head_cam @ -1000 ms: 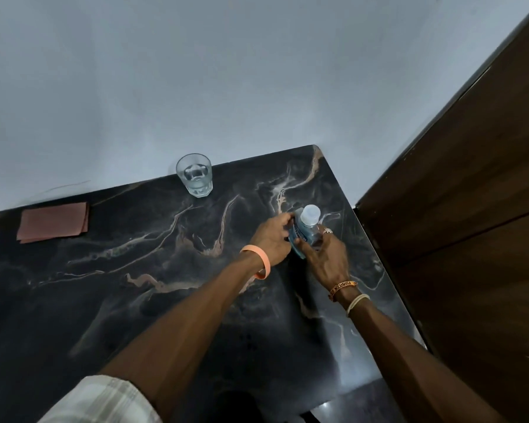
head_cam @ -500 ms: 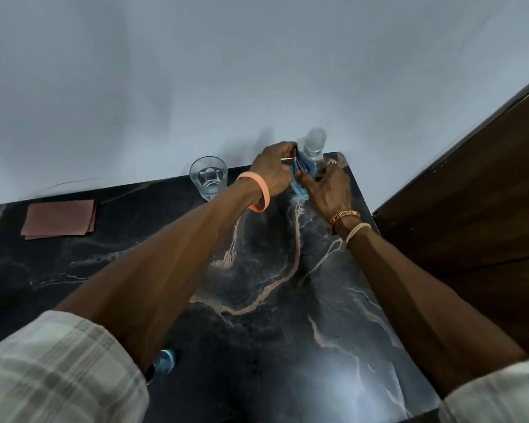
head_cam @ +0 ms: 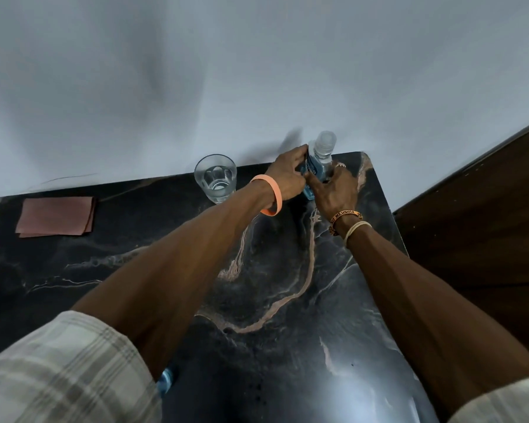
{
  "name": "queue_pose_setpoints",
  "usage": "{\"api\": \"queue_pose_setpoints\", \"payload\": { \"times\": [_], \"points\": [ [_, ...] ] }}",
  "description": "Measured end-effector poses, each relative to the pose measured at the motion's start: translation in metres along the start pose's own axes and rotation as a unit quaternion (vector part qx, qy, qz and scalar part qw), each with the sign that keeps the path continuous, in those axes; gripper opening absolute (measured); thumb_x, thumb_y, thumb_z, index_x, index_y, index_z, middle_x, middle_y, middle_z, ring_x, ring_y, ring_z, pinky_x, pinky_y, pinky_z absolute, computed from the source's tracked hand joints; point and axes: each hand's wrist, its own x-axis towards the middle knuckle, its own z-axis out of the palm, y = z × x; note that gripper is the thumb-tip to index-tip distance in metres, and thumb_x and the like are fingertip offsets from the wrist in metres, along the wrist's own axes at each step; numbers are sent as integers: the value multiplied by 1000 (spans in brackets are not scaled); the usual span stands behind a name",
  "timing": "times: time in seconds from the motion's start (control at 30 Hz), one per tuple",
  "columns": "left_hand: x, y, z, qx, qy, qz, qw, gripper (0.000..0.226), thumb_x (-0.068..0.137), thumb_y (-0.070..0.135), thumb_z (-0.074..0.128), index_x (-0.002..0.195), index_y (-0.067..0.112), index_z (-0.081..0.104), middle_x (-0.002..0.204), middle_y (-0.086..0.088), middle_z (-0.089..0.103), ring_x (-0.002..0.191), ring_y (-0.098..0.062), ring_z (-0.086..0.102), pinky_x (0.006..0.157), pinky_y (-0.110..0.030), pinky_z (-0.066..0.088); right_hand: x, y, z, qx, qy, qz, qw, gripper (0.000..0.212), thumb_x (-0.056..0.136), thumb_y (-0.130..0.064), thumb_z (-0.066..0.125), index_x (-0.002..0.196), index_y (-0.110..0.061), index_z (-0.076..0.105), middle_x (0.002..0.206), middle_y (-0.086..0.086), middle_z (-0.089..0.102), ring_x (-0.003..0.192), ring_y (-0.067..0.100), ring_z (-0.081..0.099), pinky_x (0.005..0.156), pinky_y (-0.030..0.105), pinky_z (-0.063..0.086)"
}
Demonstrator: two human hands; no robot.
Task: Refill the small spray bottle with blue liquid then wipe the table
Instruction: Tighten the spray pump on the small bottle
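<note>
Compared with the frame half a second earlier, both hands and the bottle they hold remain at the far right corner of the worktop (head_cam: 287, 346), with only a slight shift of the view. Nearest the camera, plaid sleeves (head_cam: 58, 370) cover the upper arms, and a small blue object (head_cam: 165, 380) shows just under the left forearm — too hidden to identify. Dark marble with pale pink veins makes up the worktop surface. Farther out, the left hand (head_cam: 287, 175), with an orange wristband (head_cam: 269, 193), closes its fingers (head_cam: 298, 152) on the left side of the small bottle of blue liquid (head_cam: 316, 166). The right hand (head_cam: 336, 190), wearing a patterned bracelet (head_cam: 345, 215) and a pale band, grips the bottle from the right — its fingers wrapped round the lower body. Upright or nearly so, the bottle has a clear cap (head_cam: 326, 141); whether its base touches the worktop cannot be told. Just left of the hands stands a clear glass (head_cam: 216, 178) holding some water. Well apart to the far left lies a folded reddish-brown cloth (head_cam: 55, 215), flat on the worktop near the pale wall (head_cam: 196, 71).
</note>
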Motion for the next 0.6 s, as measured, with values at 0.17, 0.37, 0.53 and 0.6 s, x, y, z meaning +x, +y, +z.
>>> {"api": "queue_pose_setpoints", "payload": {
  "times": [0.17, 0.37, 0.53, 0.6],
  "points": [
    [-2, -5, 1, -11, -16, 2, 1000, 91, 75, -30, 50, 151, 14, 28, 154, -10, 38, 140, -27, 39, 93, -29, 49, -2, 5, 5, 9, 14, -10, 1000, 38, 83, -42, 73, 106, -13, 63, 101, 5, 71, 88, 21, 65, 72, 29, 48],
    [-4, -7, 1, 36, -20, -18, 999, 90, 81, -23, 52, 155, 16, 17, 160, -9, 26, 142, -29, 36, 110, -49, 40, -1, 5, 2, -3, -20, 0, 1000, 39, 75, -42, 79, 99, -24, 54, 94, -2, 64, 86, 20, 63, 71, 31, 51],
    [-13, -7, -8, 70, -14, -33, 997, 94, 81, -13, 63, 156, 19, 14, 161, -4, 24, 141, -34, 35, 109, -50, 42, -5, 3, -9, -8, -56, -26, 998, 81, 64, -50, 85, 129, -17, 49, 125, 4, 63, 113, 24, 61, 88, 33, 52],
    [-22, -6, -15, 94, -5, -21, 995, 90, 82, -17, 57, 155, 17, 17, 160, -4, 28, 141, -32, 36, 108, -46, 43, -11, 1, -18, -28, -54, -20, 998, 104, 64, -61, 81, 145, -15, 36, 144, 9, 50, 130, 28, 49, 104, 43, 47]
  ]
}}
